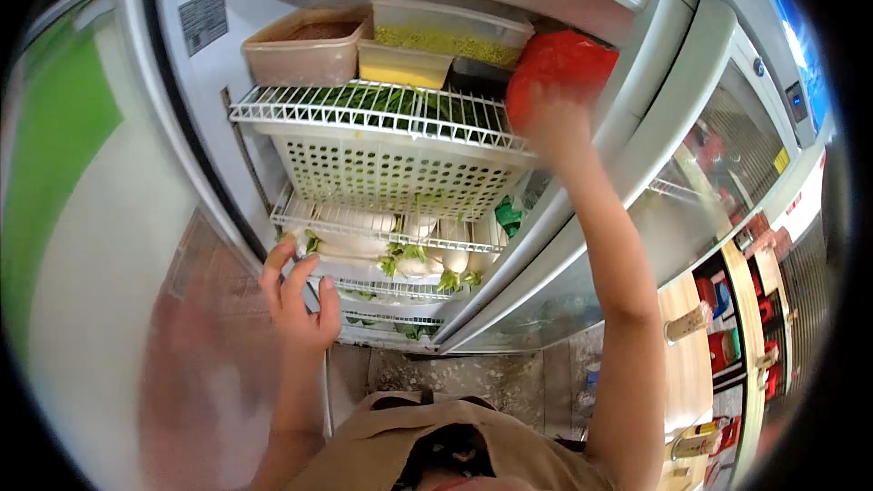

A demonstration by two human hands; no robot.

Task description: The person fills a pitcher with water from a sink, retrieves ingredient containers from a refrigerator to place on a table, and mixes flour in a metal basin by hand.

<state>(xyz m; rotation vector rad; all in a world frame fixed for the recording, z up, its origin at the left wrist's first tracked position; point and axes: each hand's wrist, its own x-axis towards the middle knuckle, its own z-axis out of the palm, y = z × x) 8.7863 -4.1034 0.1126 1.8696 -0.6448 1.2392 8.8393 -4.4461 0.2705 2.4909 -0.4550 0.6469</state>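
Note:
My right hand (557, 123) reaches up to the top shelf at the right and is against a red plastic bag (568, 64). Motion blurs its fingers, so their grip on the bag does not show clearly. Lower down, my left hand (305, 300) is beside the edge of the left glass door (205, 173), fingers bent and spread apart, with nothing in them. Left of the bag stand a tub of brown contents (305, 55), a clear container with green grains (450, 32) and a smaller box with yellow contents (405, 65).
Under the wire shelf (364, 102), a white perforated basket (391, 173) holds leafy greens. White radishes (418, 264) lie on the shelf below. The right fridge door (627, 191) stands close to my right forearm. Wooden tables (687, 355) are off to the right.

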